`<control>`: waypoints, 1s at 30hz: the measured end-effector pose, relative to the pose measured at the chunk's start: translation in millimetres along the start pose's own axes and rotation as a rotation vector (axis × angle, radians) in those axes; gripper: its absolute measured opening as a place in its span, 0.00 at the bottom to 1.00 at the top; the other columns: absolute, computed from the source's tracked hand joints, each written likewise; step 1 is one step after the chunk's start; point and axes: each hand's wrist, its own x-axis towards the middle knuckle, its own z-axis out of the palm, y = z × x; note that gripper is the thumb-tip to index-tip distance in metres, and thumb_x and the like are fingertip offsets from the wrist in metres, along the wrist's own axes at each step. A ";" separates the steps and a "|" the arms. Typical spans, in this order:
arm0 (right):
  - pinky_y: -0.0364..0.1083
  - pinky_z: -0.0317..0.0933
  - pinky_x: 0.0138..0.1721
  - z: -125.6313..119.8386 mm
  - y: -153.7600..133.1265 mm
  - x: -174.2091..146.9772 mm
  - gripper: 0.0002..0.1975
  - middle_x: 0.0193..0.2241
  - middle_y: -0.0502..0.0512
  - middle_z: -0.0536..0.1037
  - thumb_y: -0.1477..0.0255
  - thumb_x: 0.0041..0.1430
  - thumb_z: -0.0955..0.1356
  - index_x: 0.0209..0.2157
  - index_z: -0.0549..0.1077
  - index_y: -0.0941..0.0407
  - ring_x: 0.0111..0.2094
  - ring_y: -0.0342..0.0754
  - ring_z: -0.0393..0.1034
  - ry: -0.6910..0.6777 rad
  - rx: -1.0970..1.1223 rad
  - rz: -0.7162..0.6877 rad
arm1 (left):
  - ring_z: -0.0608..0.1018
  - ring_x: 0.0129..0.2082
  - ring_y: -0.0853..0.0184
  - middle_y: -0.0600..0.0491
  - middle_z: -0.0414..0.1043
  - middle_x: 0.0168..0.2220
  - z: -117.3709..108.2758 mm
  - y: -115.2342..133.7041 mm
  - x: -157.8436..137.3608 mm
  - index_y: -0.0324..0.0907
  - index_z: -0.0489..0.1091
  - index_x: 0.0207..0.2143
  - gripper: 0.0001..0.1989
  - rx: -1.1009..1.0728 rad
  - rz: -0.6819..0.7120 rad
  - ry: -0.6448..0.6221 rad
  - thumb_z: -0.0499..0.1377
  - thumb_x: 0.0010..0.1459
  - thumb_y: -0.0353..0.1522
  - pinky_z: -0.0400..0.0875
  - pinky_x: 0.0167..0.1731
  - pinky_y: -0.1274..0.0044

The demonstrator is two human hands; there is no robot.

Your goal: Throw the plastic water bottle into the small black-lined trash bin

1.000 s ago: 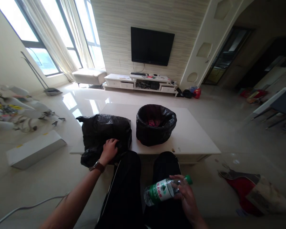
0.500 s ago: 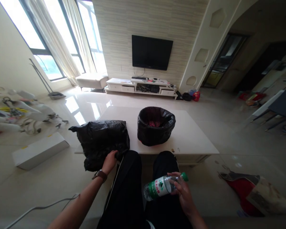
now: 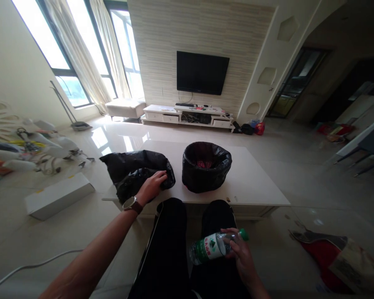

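The left hand (image 3: 152, 185) seems clamped on the edge of a crumpled black plastic bag (image 3: 127, 160) on the white rectangular table (image 3: 258, 182); the right hand (image 3: 241, 251) grips a clear, green-capped plastic bottle (image 3: 210, 248). Spreading that edge gently should avoid tearing.

On the near left of a white rectangular desk (image 3: 252, 178), the left-hand grip (image 3: 152, 185) touches the right end of a crumpled black plastic bag (image 3: 129, 164). Right of it stands a round bin covered in black plastic (image 3: 202, 182). At near right, the right-hand grip (image 3: 241, 251) holds a clear green-capped plastic bottle (image 3: 209, 248) sideways. A flat black television (image 3: 202, 72) hangs on the far striped wall (image 3: 157, 37)
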 end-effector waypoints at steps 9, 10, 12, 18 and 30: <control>0.47 0.71 0.29 -5.5 2.1 -0.8 0.29 0.58 0.63 0.80 0.50 0.56 0.76 0.54 0.73 0.48 0.56 0.68 0.77 -0.008 0.019 0.008 | 0.58 0.76 0.50 0.43 0.61 0.75 69.3 -30.5 -63.4 0.45 0.74 0.64 0.37 0.165 -0.361 -0.227 0.55 0.54 0.16 0.71 0.65 0.56; 0.47 0.71 0.29 -5.1 1.7 -0.6 0.29 0.58 0.63 0.80 0.50 0.56 0.76 0.54 0.73 0.48 0.56 0.68 0.77 -0.007 0.014 0.007 | 0.57 0.76 0.47 0.43 0.57 0.76 70.0 -32.6 -66.7 0.45 0.73 0.66 0.37 0.191 -0.395 -0.217 0.56 0.55 0.17 0.72 0.63 0.53; 0.47 0.71 0.29 -3.5 0.5 -0.7 0.29 0.58 0.64 0.80 0.50 0.56 0.76 0.54 0.74 0.49 0.56 0.68 0.77 -0.008 0.004 0.005 | 0.55 0.76 0.40 0.43 0.52 0.78 68.8 -33.8 -70.8 0.48 0.71 0.67 0.34 0.254 -0.491 -0.162 0.57 0.60 0.22 0.72 0.59 0.45; 0.48 0.70 0.27 1.2 -4.4 -2.9 0.29 0.57 0.65 0.81 0.49 0.55 0.76 0.53 0.75 0.50 0.56 0.69 0.78 0.012 0.004 -0.010 | 0.57 0.74 0.29 0.37 0.45 0.78 69.5 -38.1 -68.4 0.47 0.70 0.69 0.31 0.105 -0.756 -0.063 0.57 0.63 0.26 0.69 0.61 0.40; 0.47 0.69 0.28 5.3 -4.8 -4.9 0.28 0.56 0.64 0.82 0.50 0.55 0.77 0.52 0.76 0.49 0.54 0.68 0.79 0.049 0.023 -0.029 | 0.80 0.61 0.45 0.36 0.47 0.77 86.4 -30.9 -41.5 0.45 0.63 0.71 0.39 -0.082 -0.681 -0.130 0.65 0.57 0.28 0.75 0.62 0.62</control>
